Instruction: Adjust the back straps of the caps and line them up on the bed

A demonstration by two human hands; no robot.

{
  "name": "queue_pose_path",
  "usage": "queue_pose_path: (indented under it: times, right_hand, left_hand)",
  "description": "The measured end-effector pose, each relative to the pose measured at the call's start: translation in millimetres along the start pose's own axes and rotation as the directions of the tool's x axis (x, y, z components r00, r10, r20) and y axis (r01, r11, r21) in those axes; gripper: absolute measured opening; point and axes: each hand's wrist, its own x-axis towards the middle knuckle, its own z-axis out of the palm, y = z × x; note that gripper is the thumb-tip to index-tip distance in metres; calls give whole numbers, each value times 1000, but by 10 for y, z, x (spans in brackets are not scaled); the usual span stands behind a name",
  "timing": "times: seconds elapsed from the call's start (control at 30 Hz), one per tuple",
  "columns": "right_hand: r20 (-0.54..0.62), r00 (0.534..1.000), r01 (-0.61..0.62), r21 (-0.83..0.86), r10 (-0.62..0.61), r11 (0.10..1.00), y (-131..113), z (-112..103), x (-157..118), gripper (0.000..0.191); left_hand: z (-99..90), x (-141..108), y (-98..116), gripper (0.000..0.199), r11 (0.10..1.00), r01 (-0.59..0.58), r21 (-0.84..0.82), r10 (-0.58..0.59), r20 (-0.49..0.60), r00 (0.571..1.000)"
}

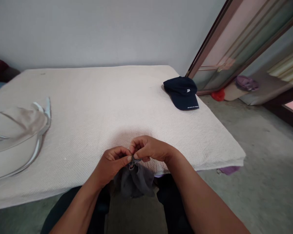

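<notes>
A dark grey cloth item (138, 180) with a gathered top hangs below my hands at the front edge of the bed-like surface. My left hand (114, 162) pinches the gathered top between thumb and fingers. Close against it, my right hand (147, 149) grips the same gathered part from the other side. The fingertips of both hands nearly touch, and the small part between them is too small to make out. The lower end of the cloth hangs free over my lap.
A white textured cover (95, 97) spreads over the surface. A beige cap (17, 136) lies at the left, and a navy cap (183, 92) at the back right. Beyond the right edge, red (217, 94) and purple (246, 83) items stand near a glass door.
</notes>
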Motion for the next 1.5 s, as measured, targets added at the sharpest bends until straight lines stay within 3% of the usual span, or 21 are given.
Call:
queue_pose_path:
  times: [0.53, 0.77, 1.2, 1.5]
  right_hand:
    - [16, 998, 68, 36, -69, 997, 83, -56, 20, 11]
    - [-31, 994, 103, 4, -102, 995, 98, -39, 38, 10]
    - [-80, 986, 136, -97, -144, 986, 96, -19, 74, 10]
    - [-98, 983, 143, -144, -157, 979, 117, 1, 92, 9]
  left_hand:
    - [-5, 10, -17, 11, 999, 15, 35, -16, 33, 999]
    - [18, 14, -29, 14, 999, -6, -51, 9, 48, 999]
    - [31, 2, -9, 14, 995, 88, 41, -87, -33, 996]
    - [55, 24, -22, 9, 992, 95, 83, -88, -86, 992]
